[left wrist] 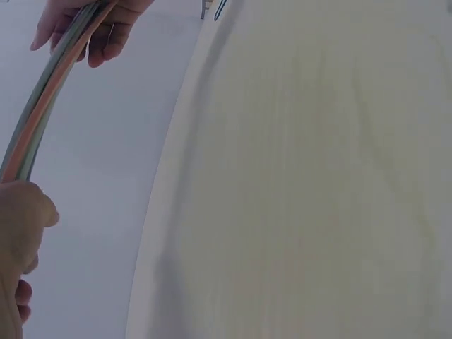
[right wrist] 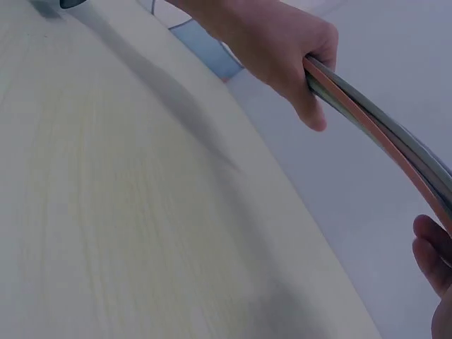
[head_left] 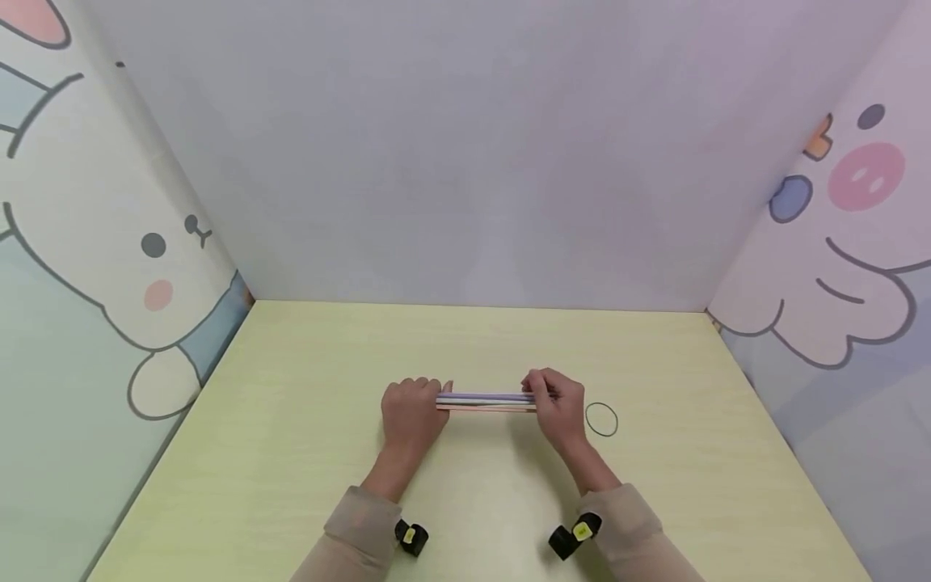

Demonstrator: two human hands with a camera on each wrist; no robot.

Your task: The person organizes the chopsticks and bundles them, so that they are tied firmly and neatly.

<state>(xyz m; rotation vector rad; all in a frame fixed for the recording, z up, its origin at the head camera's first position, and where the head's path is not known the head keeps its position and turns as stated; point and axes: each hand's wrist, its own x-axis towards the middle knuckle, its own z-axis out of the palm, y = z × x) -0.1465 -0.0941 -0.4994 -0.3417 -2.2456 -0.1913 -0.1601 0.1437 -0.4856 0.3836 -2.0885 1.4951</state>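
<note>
Between the two hands runs a bundle of several long, thin, straw-like sticks, purple, white and orange, held roughly level over the table. The left hand grips its left end, fingers wrapped round it. At the other end the right hand holds the sticks, with fingers curled about them. In the left wrist view the bundle looks bowed, its orange stick beside dull green-grey ones. The right wrist view has the left hand around the far end of the sticks. Both ends are hidden inside the hands.
A thin dark elastic band lies in a loop on the pale wooden table, just right of the right hand. A grey wall rises behind the table, and cartoon-printed panels stand at both sides.
</note>
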